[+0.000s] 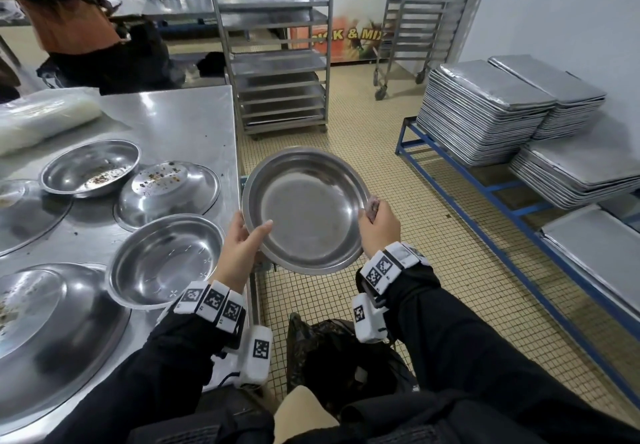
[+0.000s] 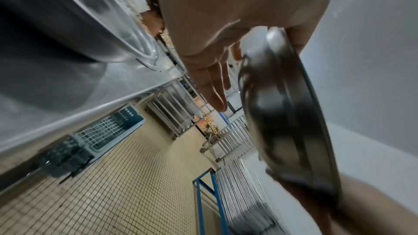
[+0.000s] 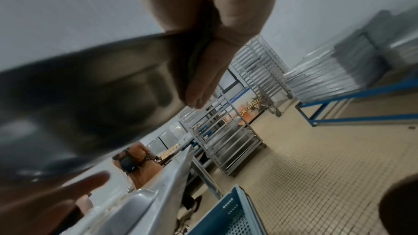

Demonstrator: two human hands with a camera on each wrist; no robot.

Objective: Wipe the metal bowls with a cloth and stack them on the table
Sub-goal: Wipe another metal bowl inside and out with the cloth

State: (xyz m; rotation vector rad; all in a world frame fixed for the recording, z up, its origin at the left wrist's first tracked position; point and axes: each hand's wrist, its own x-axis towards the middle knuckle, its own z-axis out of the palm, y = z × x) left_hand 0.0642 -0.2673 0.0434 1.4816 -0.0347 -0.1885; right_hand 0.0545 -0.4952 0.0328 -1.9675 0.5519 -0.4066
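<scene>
I hold a round metal bowl [image 1: 306,209] up over the tiled floor, just past the table's right edge, its inside facing me. My left hand [image 1: 251,232] pinches its left rim, thumb inside and fingers behind; in the left wrist view the bowl [image 2: 282,113] shows edge-on beside the hand [image 2: 217,71]. My right hand [image 1: 372,222] pinches a small crumpled cloth [image 1: 373,205] against the right rim. In the right wrist view the fingers [image 3: 203,78] lie on the bowl's underside [image 3: 90,96]. On the steel table [image 1: 194,121] an upright clean bowl [image 1: 166,260] stands nearest me.
Further left lie a crumb-strewn bowl [image 1: 90,166], an inverted bowl with crumbs [image 1: 166,190] and a large inverted bowl [image 1: 52,322]. A black bin bag [image 1: 329,350] sits below my hands. A tray rack [image 1: 280,62] and stacked trays [image 1: 485,111] stand beyond. A person in orange [image 1: 69,10] is far left.
</scene>
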